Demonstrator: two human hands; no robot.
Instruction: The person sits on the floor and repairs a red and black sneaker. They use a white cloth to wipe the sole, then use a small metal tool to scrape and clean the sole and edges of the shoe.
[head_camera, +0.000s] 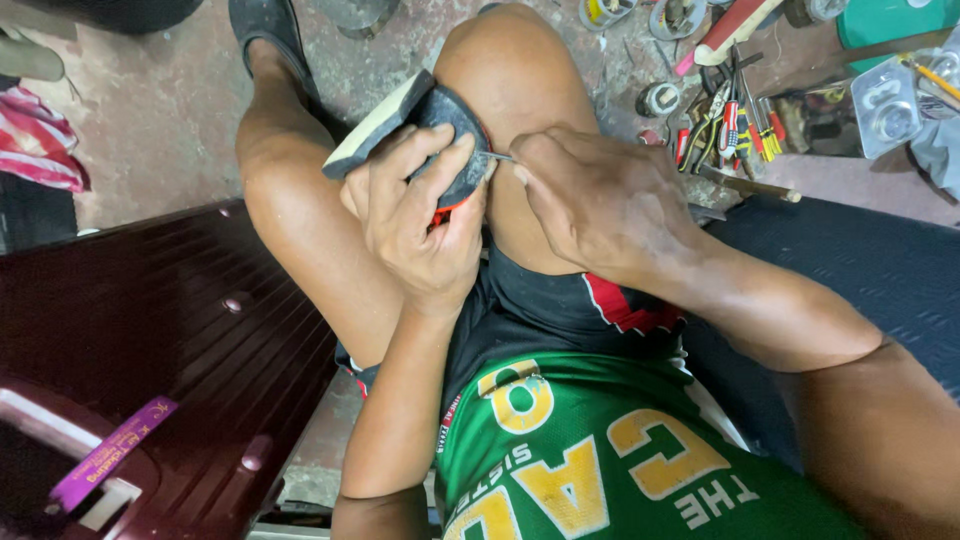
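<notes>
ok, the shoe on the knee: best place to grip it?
Probably the rear of the shoe, wrapped from the person's left, as the left hand does. The pale sole sticks out flat there, and the seam stays open to the right hand with the needle.

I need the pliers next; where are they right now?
In the head view, the pliers lie on the floor at upper right, among the scattered tools beyond the right hand, beside the raised knee.

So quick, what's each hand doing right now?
Left hand: closed around a dark shoe with a pale sole, braced against the knee.
Right hand: closed, pinching a thin metal needle at the shoe's edge.
</notes>
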